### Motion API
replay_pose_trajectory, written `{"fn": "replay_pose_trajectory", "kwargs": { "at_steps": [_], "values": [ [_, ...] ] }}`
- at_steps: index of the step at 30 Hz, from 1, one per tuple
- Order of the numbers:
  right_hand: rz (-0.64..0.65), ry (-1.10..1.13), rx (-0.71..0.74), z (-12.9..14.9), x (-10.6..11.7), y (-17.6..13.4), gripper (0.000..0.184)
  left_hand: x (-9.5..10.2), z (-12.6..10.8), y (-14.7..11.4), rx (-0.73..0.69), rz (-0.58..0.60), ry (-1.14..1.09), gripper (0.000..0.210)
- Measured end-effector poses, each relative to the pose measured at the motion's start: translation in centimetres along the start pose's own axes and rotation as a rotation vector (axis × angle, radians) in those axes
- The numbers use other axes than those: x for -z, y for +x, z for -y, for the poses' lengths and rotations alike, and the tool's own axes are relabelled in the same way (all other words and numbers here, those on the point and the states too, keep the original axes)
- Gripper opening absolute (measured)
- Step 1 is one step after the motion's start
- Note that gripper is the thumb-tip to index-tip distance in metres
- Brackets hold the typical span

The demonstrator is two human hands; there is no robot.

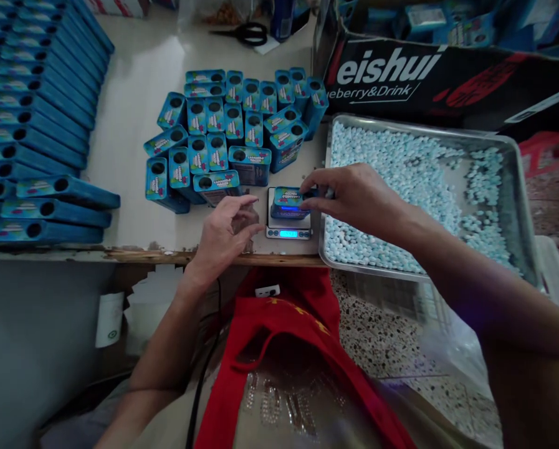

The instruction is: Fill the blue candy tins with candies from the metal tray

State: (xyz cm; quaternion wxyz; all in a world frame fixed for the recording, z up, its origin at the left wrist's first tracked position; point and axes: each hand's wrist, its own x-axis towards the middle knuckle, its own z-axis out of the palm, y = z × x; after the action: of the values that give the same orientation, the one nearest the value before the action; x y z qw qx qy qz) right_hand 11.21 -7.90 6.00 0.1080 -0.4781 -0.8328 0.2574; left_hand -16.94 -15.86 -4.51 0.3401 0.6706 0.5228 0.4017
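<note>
A small blue candy tin (286,198) with a printed top rests on a compact digital scale (275,223) whose display glows blue. My right hand (358,196) reaches in from the right, thumb and forefinger closed about the tin's right end and covering part of its top. To the left of the scale is my left hand (225,232), fingers curved and apart, with nothing visible in it. Behind the scale several upright blue tins (216,149) with round holes stand in a loose group. Pale blue and white candies (386,168) fill much of a metal tray (517,162) under my right forearm.
Rows of blue tins (36,93) lie stacked at the left. A black cardboard box (457,81) holding more blue packs stands behind the tray. Black scissors (248,33) lie at the back. The table's worn wooden front edge (167,256) runs just before me.
</note>
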Motion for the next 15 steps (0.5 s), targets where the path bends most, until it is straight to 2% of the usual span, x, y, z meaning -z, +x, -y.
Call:
{"fn": "replay_pose_trajectory", "kwargs": {
  "at_steps": [4,9,15],
  "values": [
    [0.038,-0.053,-0.02,0.29,0.64,0.45,0.018,0.2,0.37,-0.08,-0.002,0.011,-0.021,0.052],
    [-0.004,0.017,-0.019,0.01,0.68,0.97,0.029,0.17,0.54,-0.19,-0.004,0.025,-0.046,0.05],
    [-0.01,0.133,-0.102,0.59,0.33,0.72,0.03,0.34,0.75,-0.38,0.011,0.053,-0.06,0.043]
  ]
}}
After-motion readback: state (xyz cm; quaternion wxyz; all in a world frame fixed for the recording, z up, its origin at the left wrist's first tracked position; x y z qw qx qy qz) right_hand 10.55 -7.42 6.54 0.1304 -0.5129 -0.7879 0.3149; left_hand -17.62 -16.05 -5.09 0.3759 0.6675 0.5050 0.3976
